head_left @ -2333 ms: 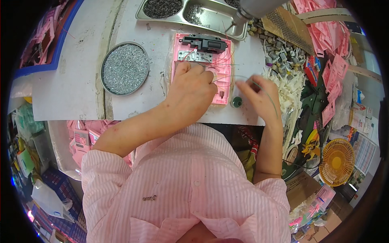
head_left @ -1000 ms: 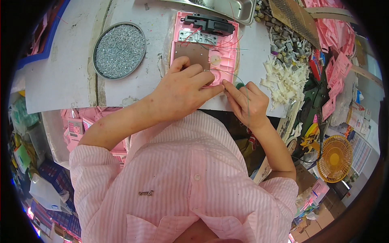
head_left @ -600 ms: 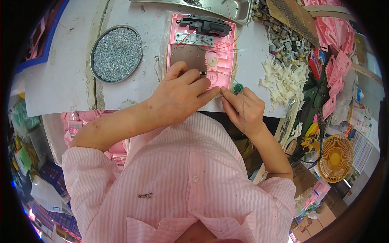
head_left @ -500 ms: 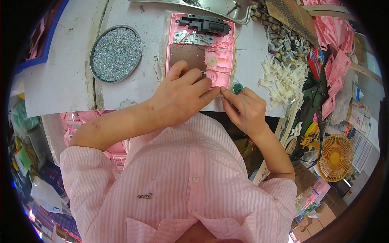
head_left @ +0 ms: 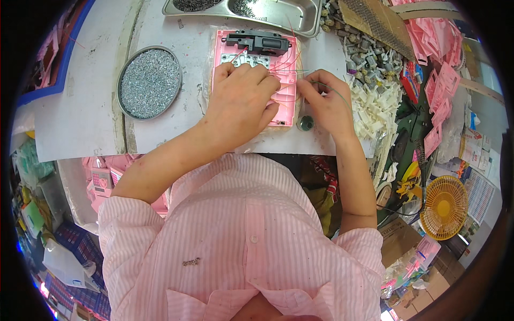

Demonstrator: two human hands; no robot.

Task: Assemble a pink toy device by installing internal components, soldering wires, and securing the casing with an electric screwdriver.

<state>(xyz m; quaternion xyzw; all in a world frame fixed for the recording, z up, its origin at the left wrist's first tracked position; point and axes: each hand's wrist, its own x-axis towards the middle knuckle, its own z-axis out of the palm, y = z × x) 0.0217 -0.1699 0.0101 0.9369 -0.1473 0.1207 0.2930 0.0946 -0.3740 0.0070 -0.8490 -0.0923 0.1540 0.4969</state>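
Note:
A pink plastic housing (head_left: 285, 112) lies on the white-covered table, with a black latch-like mechanism (head_left: 256, 41) across its far end. Beside the mechanism is a silvery metal plate (head_left: 231, 58), and thin red, green and orange wires run over the housing's right part. Over the housing, my left hand (head_left: 241, 96) has its fingers bent down; what is under them is hidden. My right hand (head_left: 325, 99) is at the housing's right edge, thumb and forefinger pinched on a thin green wire (head_left: 336, 91). A small dark green round thing (head_left: 305, 123) sits by the near right corner.
A round dish (head_left: 149, 83) of small screws stands to the left. At the back is a metal tray (head_left: 292, 18) with springs. White plastic parts (head_left: 369, 107) and small motors (head_left: 364, 51) are heaped on the right, and a yellow fan (head_left: 443, 207) stands beyond.
Both hands have moved away from me, from the housing's near edge to its middle. My right hand has drawn apart from my left. The housing sits slightly nearer and further left in view.

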